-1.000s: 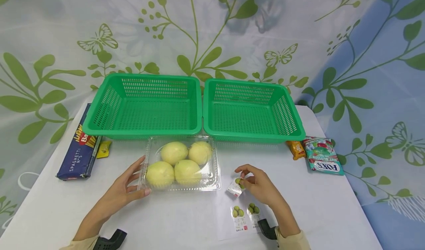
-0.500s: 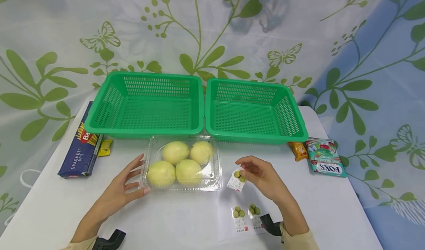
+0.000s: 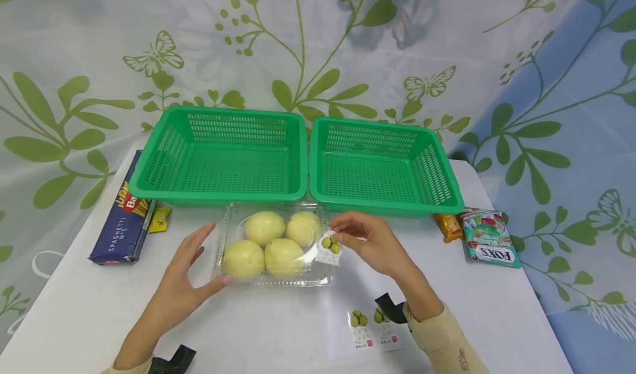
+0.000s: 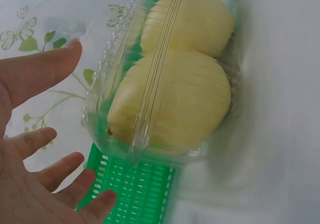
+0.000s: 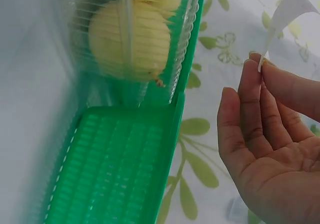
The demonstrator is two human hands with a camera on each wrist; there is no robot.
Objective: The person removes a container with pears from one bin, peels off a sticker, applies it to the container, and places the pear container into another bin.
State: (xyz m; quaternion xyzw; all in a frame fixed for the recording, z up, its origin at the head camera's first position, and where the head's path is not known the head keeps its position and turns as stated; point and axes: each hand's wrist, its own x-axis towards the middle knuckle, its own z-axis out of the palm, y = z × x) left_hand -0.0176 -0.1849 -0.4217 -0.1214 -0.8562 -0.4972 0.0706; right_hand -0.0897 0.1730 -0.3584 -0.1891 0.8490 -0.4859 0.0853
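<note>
A clear plastic clamshell box (image 3: 318, 279) holding several pale yellow fruits (image 3: 243, 259) stands in the middle of the table, its lid down. My right hand (image 3: 380, 247) pinches a small white sticker (image 3: 328, 257) printed with green fruit between thumb and fingertips, over the box's right side. In the right wrist view the sticker (image 5: 290, 14) curls up from the fingertips. My left hand (image 3: 181, 294) is beside the box's left side, fingers spread and holding nothing; the left wrist view shows a gap between its fingers and the box (image 4: 145, 134).
Two green baskets (image 3: 218, 196) (image 3: 387, 204) stand side by side behind the box. A spaghetti box (image 3: 119, 233) and a yellow packet (image 3: 159, 219) lie at left. An orange packet (image 3: 449, 227) and a Fox's bag (image 3: 489, 238) lie at right. A sticker sheet (image 3: 343, 346) lies in front.
My right hand has lifted the sticker off the sheet area and carried it left and away from me, over the box's right side. My left hand's fingers have drawn slightly off the box.
</note>
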